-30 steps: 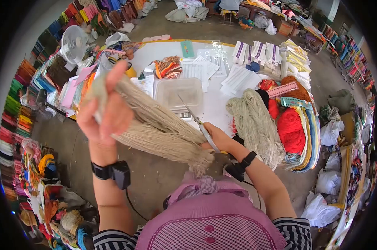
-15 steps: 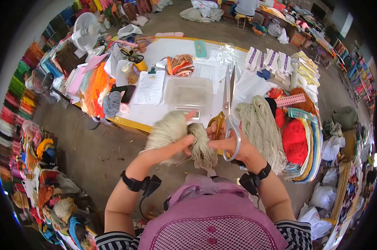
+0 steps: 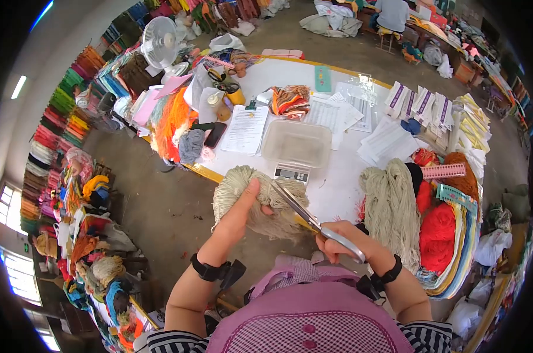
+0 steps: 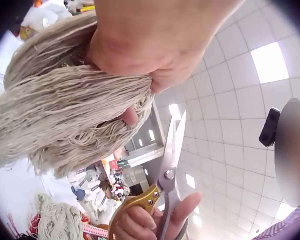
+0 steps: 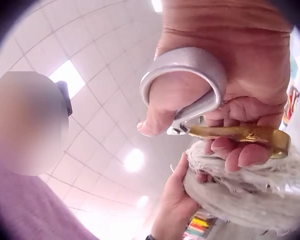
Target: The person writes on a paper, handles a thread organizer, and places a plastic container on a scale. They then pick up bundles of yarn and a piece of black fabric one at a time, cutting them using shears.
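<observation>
My left hand (image 3: 240,215) grips a bunched hank of pale beige yarn (image 3: 234,181) in front of the table's near edge. In the left wrist view the strands (image 4: 65,100) spread out below the palm, and one fingertip pokes through them. Scissors (image 3: 306,217) with one silver and one gold handle loop are held in my right hand (image 3: 337,232). Its thumb passes through the silver loop (image 5: 190,57), and fingers curl round the gold loop (image 5: 240,134). The blades (image 4: 174,145) stand slightly apart at their tips and overlap the yarn's right side in the head view.
A similar beige hank (image 3: 392,206) lies on the table's right side, beside red yarn (image 3: 437,238). Beyond my hands are a clear plastic box (image 3: 296,144), a small scale (image 3: 291,173) and a clipboard (image 3: 244,129). A white fan (image 3: 160,42) stands at the back left.
The hank, stretched long between both hands a second ago, is now gathered in my left hand. The scissors have swung from pointing up to pointing left across the yarn.
</observation>
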Demonstrator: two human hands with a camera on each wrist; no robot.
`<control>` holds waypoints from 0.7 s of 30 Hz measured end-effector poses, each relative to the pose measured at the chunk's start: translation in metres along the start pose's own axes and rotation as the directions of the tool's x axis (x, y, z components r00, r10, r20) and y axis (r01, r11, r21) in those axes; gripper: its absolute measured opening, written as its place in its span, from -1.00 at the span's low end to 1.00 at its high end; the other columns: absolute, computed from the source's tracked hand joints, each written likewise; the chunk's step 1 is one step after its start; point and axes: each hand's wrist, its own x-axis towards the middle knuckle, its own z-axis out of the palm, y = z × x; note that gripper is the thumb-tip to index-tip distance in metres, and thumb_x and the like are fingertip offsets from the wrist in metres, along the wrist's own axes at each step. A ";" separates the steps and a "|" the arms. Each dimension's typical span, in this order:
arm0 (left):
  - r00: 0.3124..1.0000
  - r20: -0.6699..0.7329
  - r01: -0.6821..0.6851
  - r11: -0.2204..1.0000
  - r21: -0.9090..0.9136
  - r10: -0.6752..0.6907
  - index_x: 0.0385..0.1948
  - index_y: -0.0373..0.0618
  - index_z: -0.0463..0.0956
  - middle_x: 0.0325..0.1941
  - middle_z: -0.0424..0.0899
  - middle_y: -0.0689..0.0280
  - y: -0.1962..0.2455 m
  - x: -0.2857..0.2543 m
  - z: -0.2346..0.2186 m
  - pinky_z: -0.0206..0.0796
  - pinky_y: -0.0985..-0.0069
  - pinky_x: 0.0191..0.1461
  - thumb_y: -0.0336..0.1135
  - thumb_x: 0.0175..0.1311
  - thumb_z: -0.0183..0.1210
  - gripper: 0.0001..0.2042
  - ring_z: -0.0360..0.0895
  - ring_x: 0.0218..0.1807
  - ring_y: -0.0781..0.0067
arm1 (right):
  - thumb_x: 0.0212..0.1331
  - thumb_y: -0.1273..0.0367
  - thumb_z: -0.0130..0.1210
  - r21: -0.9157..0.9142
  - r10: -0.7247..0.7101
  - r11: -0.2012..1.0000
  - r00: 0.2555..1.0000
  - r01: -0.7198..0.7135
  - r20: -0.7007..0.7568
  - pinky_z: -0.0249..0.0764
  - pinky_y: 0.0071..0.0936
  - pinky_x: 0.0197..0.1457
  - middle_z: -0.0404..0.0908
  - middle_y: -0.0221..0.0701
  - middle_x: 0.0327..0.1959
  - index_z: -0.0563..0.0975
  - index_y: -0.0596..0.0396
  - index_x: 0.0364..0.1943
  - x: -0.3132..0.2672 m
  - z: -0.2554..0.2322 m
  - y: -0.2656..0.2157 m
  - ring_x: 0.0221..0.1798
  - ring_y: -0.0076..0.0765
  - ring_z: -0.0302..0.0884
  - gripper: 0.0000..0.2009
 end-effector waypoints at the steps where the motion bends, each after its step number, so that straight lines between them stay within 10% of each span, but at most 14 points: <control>1: 1.000 -0.008 0.004 1.000 -0.029 -0.004 -0.13 -0.11 0.53 -0.30 0.64 0.37 -0.001 -0.001 0.002 0.44 0.57 -0.27 -0.01 0.44 0.00 -0.66 0.54 -0.41 0.59 | 0.07 0.12 0.16 0.032 0.022 0.999 0.999 -0.023 0.023 0.39 -0.59 -0.55 0.45 -0.44 -0.69 0.42 0.13 -0.49 0.001 -0.002 0.003 -0.64 -0.53 0.46 -0.66; 8: 0.999 0.013 -0.044 0.996 -0.078 0.046 -0.10 -0.09 0.52 -0.26 0.65 0.37 0.002 -0.006 0.015 0.45 0.55 -0.22 -0.02 0.46 -0.03 -0.67 0.56 -0.35 0.58 | 0.05 -0.12 0.13 -0.036 0.012 0.999 0.995 -0.008 0.095 0.38 -0.60 -0.54 0.46 -0.45 -0.71 0.43 0.15 -0.48 0.000 -0.020 0.008 -0.64 -0.53 0.46 -0.47; 21: 0.999 -0.039 0.014 0.994 -0.104 -0.019 -0.10 -0.09 0.52 -0.28 0.65 0.36 0.004 0.002 0.011 0.48 0.53 -0.30 -0.05 0.42 0.04 -0.69 0.57 -0.40 0.56 | 0.00 0.23 0.07 -0.079 0.107 0.992 0.989 -0.099 0.105 0.32 -0.64 -0.61 0.45 -0.46 -0.71 0.43 0.16 -0.56 0.015 -0.027 0.001 -0.69 -0.57 0.42 -0.74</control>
